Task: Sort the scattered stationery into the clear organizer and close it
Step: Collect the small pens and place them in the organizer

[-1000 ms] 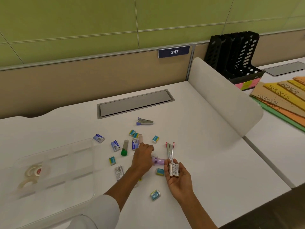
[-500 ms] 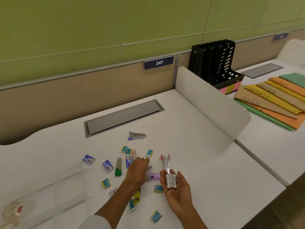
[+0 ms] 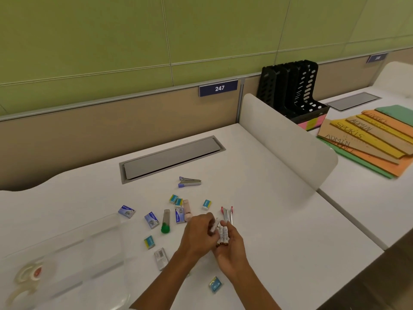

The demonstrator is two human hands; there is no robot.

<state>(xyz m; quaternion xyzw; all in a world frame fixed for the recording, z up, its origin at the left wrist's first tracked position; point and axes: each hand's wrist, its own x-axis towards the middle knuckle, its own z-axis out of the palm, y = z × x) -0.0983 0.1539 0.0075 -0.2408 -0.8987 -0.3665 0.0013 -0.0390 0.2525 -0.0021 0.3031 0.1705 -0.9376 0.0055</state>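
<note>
Right hand (image 3: pixel 232 249): palm up over the bench (image 3: pixel 279 220), fingers curled under a bunch of small white tubes (image 3: pixel 224 235) that lie side by side across the palm.
Left hand (image 3: pixel 199 234): touching the right hand, fingers bent and pinching another white tube (image 3: pixel 213 225) just beside the bunch; the tip of it is blurred.
Clear organizer (image 3: pixel 67 253): open at the near left of the bench, well apart from both hands; rolls of clear tape (image 3: pixel 26 278) lie in its near left part, though which compartment I cannot tell.
Pink-ended stapler (image 3: pixel 228 214): on the bench just beyond the hands, partly hidden by the tubes.
Blue-ended stapler (image 3: pixel 190 182): lying alone farther back, near the grey cable hatch (image 3: pixel 172 159).
Green-capped tube (image 3: pixel 165 221): flat on the bench to the left of the hands, cap toward the camera.
Pale pink tube (image 3: pixel 186 210): flat just beyond the left hand, beside a blue staple box (image 3: pixel 179 217).
Other staple boxes: two blue ones (image 3: pixel 126 211) (image 3: pixel 151 219) left of the green-capped tube.
Small teal and yellow boxes: several scattered, two (image 3: pixel 175 200) behind the pale pink tube, one (image 3: pixel 207 204) to its right, one (image 3: pixel 149 242) at the left, one (image 3: pixel 215 284) near the right forearm.
Clear plastic packet (image 3: pixel 161 258): beside the left forearm.
Neighbouring desk: black file racks (image 3: pixel 292 90) and a fan of labelled coloured folders (image 3: pixel 366 135) behind the white divider (image 3: pixel 288 142).
</note>
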